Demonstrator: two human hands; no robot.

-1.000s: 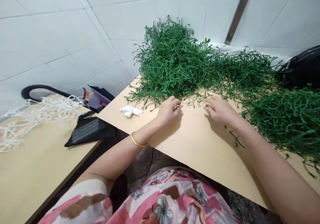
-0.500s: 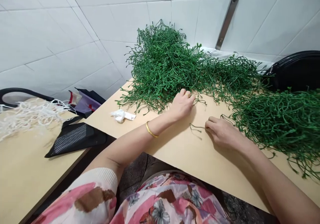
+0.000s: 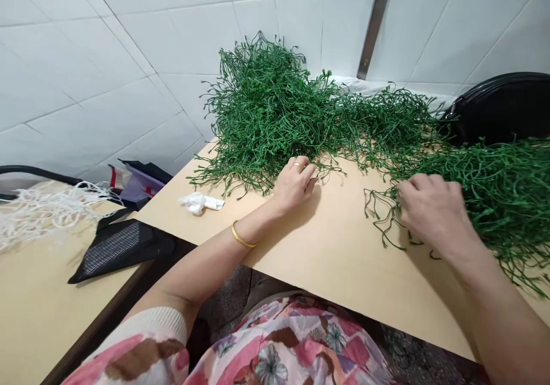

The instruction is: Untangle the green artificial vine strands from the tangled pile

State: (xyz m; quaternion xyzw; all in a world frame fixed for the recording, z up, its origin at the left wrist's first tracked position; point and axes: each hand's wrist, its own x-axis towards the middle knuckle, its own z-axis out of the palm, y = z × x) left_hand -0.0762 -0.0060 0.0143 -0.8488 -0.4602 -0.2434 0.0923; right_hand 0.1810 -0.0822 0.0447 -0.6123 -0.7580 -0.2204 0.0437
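Note:
A big heap of green plastic sprigs [image 3: 275,110] covers the back of the tan table [image 3: 335,259]. A second heap of sprigs [image 3: 494,190] lies on the right. My left hand [image 3: 295,183] rests at the near edge of the big heap, fingers curled and pinched on thin green strands. It wears a ring, and a gold bangle sits on the wrist. My right hand [image 3: 432,210] lies knuckles up at the edge of the right heap, fingers closed on a small sprig [image 3: 380,216] that trails over the table.
A crumpled white tissue [image 3: 200,202] lies on the table's left corner. A black bag [image 3: 498,107] stands at the back right against the tiled wall. A second table [image 3: 38,310] on the left bears white strands [image 3: 38,210] and a black mesh pouch [image 3: 116,247].
My right hand has moved right, from the bare table into the edge of the right heap, taking a sprig with it. My left hand has stayed at the big heap's edge.

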